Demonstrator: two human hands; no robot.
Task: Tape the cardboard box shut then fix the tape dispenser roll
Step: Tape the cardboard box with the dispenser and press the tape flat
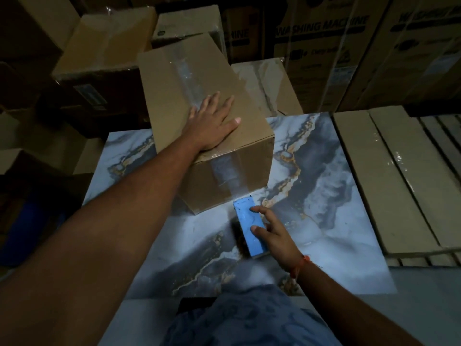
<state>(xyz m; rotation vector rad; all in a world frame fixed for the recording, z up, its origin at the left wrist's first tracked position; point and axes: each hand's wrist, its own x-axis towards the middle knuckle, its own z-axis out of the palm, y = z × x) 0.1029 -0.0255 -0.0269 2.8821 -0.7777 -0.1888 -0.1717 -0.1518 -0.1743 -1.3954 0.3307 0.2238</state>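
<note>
A brown cardboard box [172, 78] stands on a marble-patterned table [324, 196], its flaps closed. A strip of clear tape [185, 73] runs along the top seam and down the near side. My left hand [212, 123] lies flat on the box top near its front edge, fingers spread over the tape. The blue tape dispenser [245, 221] sits at the foot of the box's near side, where the tape strip ends. My right hand [272, 231] grips the dispenser from the right, thumb and fingers on its blue top.
Long flat cartons [389, 186] lie stacked to the right of the table. Several taped boxes [104, 46] and tall washing-machine cartons [324, 46] crowd the back. Dark clutter [30, 216] fills the left side. My patterned shirt [244, 318] shows at the bottom edge.
</note>
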